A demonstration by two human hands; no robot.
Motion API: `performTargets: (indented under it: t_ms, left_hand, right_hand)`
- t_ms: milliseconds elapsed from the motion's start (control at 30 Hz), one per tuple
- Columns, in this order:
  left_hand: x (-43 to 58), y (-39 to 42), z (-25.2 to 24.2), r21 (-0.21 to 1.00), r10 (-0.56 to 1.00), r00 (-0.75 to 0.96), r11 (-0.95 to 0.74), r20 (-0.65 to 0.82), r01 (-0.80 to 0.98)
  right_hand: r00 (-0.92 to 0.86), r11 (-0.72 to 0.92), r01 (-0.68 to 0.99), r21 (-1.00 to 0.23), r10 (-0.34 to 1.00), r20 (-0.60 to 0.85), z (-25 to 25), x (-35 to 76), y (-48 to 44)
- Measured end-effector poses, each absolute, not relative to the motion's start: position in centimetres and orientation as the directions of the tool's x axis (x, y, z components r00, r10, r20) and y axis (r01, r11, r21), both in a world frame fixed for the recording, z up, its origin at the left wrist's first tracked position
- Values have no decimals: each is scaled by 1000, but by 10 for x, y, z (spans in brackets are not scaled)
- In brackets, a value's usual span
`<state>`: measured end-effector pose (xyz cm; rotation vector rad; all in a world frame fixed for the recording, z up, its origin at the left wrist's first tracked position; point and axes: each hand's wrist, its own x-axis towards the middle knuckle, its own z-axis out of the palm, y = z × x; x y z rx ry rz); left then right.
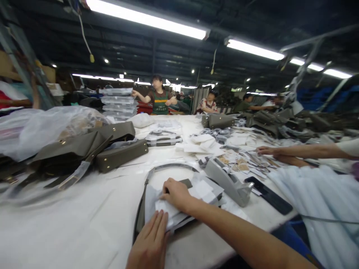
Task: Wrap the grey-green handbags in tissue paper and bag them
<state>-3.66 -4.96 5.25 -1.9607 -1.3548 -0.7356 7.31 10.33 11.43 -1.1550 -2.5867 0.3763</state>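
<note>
In front of me on the white table lies an olive-grey handbag [139, 220], its long strap [168, 166] looped out on the far side. White paper [165, 207] covers most of the bag. Along the paper's near left edge, my left hand [150, 239] rests with its fingers straight and side by side. My right hand [176, 192] is closed, with curled fingers gripping the white paper at the bag's middle; its fingertips are partly hidden. Just right of the bag stands a grey tape dispenser [224, 179].
More olive handbags [122, 154] are piled at left beside clear plastic wrap [56, 125]. A dark phone [269, 195] lies right of the dispenser, near pale foam sheets [316, 198]. Another person's arm [305, 151] reaches over scattered tags [246, 160]. Co-workers stand beyond the table.
</note>
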Motion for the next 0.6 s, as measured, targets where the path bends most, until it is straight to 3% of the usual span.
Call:
performTargets:
  t_ms: [133,267,367,600]
  left_hand:
    - [-50,-35,44,-274,501,416,-334,759,902]
    - [-51,-36,43,-256,521,408,-341,749,905]
    - [-46,-43,44,-232,568,357,-282,741,931]
    - [-43,-43,49,-225,530,362,-306,767,925]
  right_hand:
    - [-606,663,666,-341,748,271,122,85,103]
    - [-524,631,650,-423,776,352,149,152,113]
    - [-390,512,724,-462,856,339,174,231,136]
    - [-166,157,846,-510,986,28,182,338,172]
